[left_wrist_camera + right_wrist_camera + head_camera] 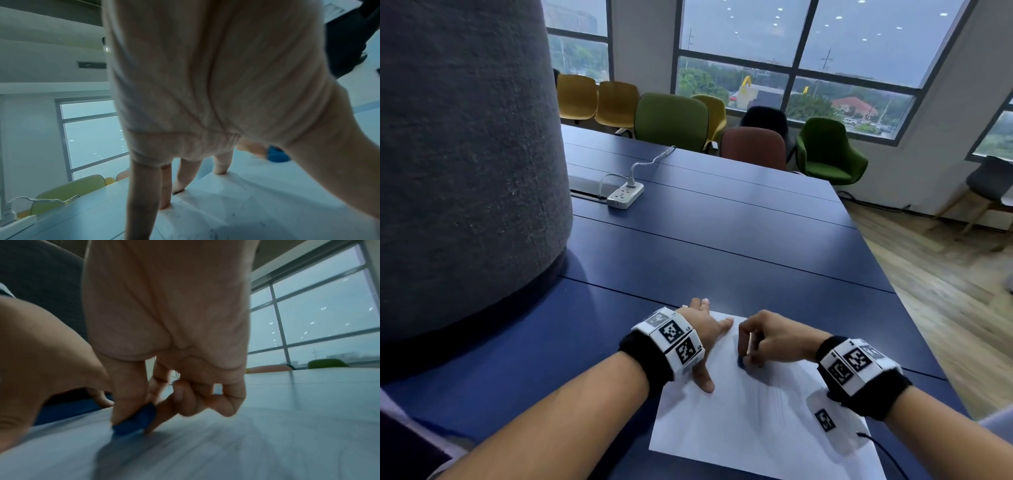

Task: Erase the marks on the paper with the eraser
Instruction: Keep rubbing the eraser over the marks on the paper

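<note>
Rubbing underway: paper (750, 425) on surface (722, 240), faint grey marks (774, 394) left (partly erased, I judge). Right hand (774, 339) grip pinches blue eraser (741, 362) against sheet; left hand (702, 329) flat, fingers spread, pinning paper.

A long dark blue table (722, 240) made of flat panels is seen. A white sheet of paper (750, 425) is laid flat on it at 6 o'clock. A white plastic power strip (625, 195) with a plugged-in white cable is placed at 11 o'clock, well apart from the paper.
</note>
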`<state>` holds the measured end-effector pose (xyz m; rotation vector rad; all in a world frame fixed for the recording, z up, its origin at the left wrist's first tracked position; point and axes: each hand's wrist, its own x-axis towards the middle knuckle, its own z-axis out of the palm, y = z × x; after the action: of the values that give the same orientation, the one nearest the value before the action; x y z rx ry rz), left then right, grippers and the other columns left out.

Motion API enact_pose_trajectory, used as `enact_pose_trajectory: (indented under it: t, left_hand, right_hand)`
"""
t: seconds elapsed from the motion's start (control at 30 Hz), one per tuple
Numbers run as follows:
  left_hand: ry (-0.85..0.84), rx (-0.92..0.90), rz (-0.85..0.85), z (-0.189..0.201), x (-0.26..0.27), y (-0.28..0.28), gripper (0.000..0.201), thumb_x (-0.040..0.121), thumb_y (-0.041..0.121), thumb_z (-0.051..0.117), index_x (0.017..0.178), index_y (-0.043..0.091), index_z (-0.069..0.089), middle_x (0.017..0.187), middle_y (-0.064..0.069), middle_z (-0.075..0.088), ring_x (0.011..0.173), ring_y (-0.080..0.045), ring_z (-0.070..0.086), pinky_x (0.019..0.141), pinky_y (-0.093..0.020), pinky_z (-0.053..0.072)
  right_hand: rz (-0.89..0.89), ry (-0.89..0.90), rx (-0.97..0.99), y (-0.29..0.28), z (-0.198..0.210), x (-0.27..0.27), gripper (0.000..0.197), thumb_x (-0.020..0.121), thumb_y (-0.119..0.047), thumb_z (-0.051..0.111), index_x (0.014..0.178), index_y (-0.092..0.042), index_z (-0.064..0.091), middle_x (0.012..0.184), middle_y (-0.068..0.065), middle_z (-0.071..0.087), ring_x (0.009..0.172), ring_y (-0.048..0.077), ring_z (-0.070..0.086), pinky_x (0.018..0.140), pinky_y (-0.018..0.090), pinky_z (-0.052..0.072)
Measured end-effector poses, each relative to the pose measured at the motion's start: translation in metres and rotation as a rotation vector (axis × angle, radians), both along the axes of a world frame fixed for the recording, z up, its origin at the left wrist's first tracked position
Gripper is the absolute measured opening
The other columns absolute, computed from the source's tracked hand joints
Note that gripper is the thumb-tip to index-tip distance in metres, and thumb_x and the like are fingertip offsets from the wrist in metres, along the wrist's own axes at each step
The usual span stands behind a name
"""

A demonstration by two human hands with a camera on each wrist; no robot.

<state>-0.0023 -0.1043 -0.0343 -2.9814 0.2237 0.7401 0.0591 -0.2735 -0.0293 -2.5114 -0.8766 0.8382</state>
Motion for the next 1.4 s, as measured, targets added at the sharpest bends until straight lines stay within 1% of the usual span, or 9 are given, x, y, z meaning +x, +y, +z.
enact_pose_trajectory:
  t: [0.13,0.33,0.5,0.7,0.87,1.07,1.2,1.3,1.4]
  left_hand:
    - [0.0,0.005,0.002,0.001,0.0,0.001,0.129,0.06,0.054,0.086,0.156,0.033,0.003,0.16,-0.023,0.001,0.145,-0.038,0.01,0.113,-0.048,0.026]
    - [-0.002,0.014,-0.006,-0.001,0.001,0.0,0.131,0.059,0.055,0.086,0.156,0.033,0.001,0.16,-0.024,0.001,0.145,-0.04,0.009,0.114,-0.05,0.025]
    - [-0.001,0.019,-0.002,0.0,0.001,0.001,0.13,0.06,0.055,0.086,0.156,0.033,0.0,0.16,-0.023,-0.001,0.145,-0.04,0.007,0.114,-0.05,0.024]
    - [0.029,0.029,0.007,-0.002,0.004,-0.001,0.134,0.059,0.056,0.086,0.154,0.036,-0.007,0.16,-0.024,-0.007,0.147,-0.039,0.0,0.115,-0.051,0.021]
    - [0.004,0.032,0.008,-0.003,0.002,-0.001,0.132,0.06,0.057,0.085,0.155,0.036,-0.005,0.16,-0.024,-0.005,0.148,-0.038,0.001,0.114,-0.05,0.023]
    - [0.024,0.022,0.015,-0.002,0.002,-0.003,0.133,0.061,0.056,0.085,0.155,0.035,-0.007,0.16,-0.023,-0.009,0.148,-0.037,-0.003,0.116,-0.049,0.019]
    - [0.013,0.027,0.017,-0.001,0.001,-0.002,0.132,0.061,0.056,0.085,0.155,0.035,-0.006,0.16,-0.023,-0.007,0.148,-0.038,-0.001,0.115,-0.05,0.02]
    - [0.024,0.022,0.023,-0.001,0.001,-0.002,0.132,0.062,0.055,0.085,0.155,0.035,-0.008,0.16,-0.022,-0.01,0.148,-0.038,-0.005,0.116,-0.05,0.018]
    - [0.026,0.028,0.016,0.0,0.0,-0.003,0.132,0.063,0.056,0.084,0.155,0.035,-0.008,0.16,-0.022,-0.01,0.149,-0.037,-0.005,0.116,-0.049,0.018]
  right_hand:
    - [-0.197,-0.18,0.122,0.004,-0.003,0.01,0.015,0.075,-0.012,0.074,0.072,-0.022,0.063,0.071,-0.002,0.063,0.061,0.006,0.055,0.054,0.015,0.042]
    - [0.041,-0.005,0.008,0.005,0.001,-0.015,0.01,0.077,-0.011,0.07,0.077,-0.02,0.066,0.072,0.0,0.067,0.061,0.007,0.057,0.056,0.016,0.041]
    - [-0.137,-0.117,0.124,0.005,0.001,-0.005,0.009,0.076,-0.014,0.072,0.078,-0.018,0.064,0.07,-0.003,0.063,0.06,0.007,0.054,0.054,0.014,0.041]
    - [0.165,0.05,-0.073,-0.006,0.004,-0.038,0.023,0.077,-0.007,0.063,0.072,-0.029,0.063,0.072,-0.008,0.067,0.061,-0.001,0.055,0.059,0.016,0.044]
    - [-0.047,-0.047,0.114,-0.007,-0.002,-0.035,0.018,0.075,-0.012,0.071,0.068,-0.026,0.062,0.081,0.006,0.073,0.061,0.01,0.058,0.057,0.02,0.044]
    - [0.182,0.086,0.002,-0.008,0.003,-0.056,0.021,0.072,-0.007,0.062,0.072,-0.027,0.066,0.086,0.003,0.075,0.077,0.017,0.067,0.071,0.033,0.055]
    - [-0.032,-0.061,0.142,-0.006,-0.003,-0.047,0.014,0.076,-0.014,0.07,0.072,-0.024,0.062,0.07,-0.004,0.067,0.057,0.003,0.054,0.055,0.017,0.044]
    - [0.104,0.095,0.089,-0.011,0.0,-0.062,0.018,0.075,-0.008,0.066,0.07,-0.025,0.062,0.08,0.002,0.074,0.066,0.008,0.061,0.065,0.03,0.051]
    - [0.185,0.102,0.008,-0.009,0.005,-0.059,0.026,0.077,-0.006,0.064,0.068,-0.031,0.062,0.081,-0.004,0.074,0.067,0.005,0.06,0.064,0.023,0.049]
